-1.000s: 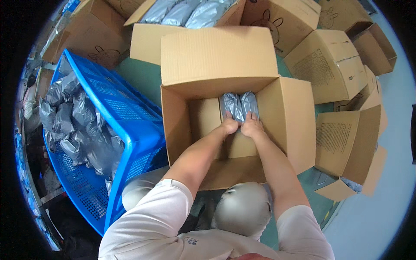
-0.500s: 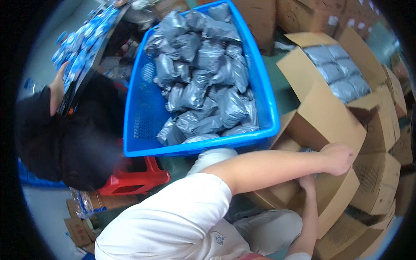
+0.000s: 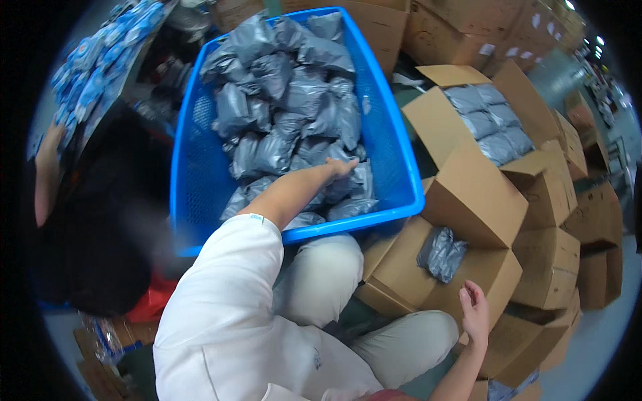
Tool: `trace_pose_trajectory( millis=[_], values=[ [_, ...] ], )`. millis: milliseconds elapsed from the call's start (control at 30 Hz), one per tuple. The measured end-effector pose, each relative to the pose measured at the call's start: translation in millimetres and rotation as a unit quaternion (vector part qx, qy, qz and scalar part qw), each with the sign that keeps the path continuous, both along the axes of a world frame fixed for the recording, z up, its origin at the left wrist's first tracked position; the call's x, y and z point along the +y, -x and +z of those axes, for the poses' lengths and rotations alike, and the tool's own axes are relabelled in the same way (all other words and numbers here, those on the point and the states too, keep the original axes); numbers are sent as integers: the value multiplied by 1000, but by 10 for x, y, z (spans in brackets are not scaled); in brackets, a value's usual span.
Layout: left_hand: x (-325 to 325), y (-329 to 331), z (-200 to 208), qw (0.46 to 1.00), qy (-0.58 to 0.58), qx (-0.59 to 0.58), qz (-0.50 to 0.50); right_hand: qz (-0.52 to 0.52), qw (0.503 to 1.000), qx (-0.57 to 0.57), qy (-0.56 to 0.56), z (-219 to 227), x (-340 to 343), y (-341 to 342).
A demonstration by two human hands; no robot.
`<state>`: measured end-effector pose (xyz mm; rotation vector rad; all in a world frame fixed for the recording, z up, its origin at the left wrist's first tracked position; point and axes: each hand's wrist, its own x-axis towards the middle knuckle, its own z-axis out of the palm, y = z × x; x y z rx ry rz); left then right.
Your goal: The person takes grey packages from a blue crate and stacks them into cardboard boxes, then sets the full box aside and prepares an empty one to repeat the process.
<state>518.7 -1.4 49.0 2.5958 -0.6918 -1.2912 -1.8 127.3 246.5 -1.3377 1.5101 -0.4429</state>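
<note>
My left hand (image 3: 342, 167) reaches into a blue plastic basket (image 3: 409, 154) heaped with grey plastic-wrapped packets (image 3: 304, 93). Its visible fingers stretch out over the packets at the near right of the heap, partly hiding one another. To the right, an open cardboard box (image 3: 408, 257) holds one crumpled grey packet (image 3: 443, 255) against its inner side. Beside that box's near right wall, my right hand (image 3: 474, 313) is raised with loosely bent fingers apart and nothing in them.
Behind the open box stands another carton (image 3: 428, 123) filled with neat rows of grey packets. More cartons (image 3: 545, 260) crowd the right side. At left, a person in dark clothing (image 3: 107, 220) sits by a surface piled with blue-and-white packets (image 3: 100, 60).
My left hand has swung from the open box leftward into the basket. My right hand has come out of the box, and the packet inside it is now in plain sight.
</note>
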Motion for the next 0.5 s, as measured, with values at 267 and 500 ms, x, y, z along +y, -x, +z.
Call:
trace_pose_trajectory(
  millis=[267, 500],
  values=[
    [321, -825, -380, 975, 84, 164, 125, 19, 998, -29, 43, 347, -59, -448],
    [1021, -434, 2073, 855, 324, 403, 40, 95, 959, -265, 25, 539, -249, -1169]
  ],
)
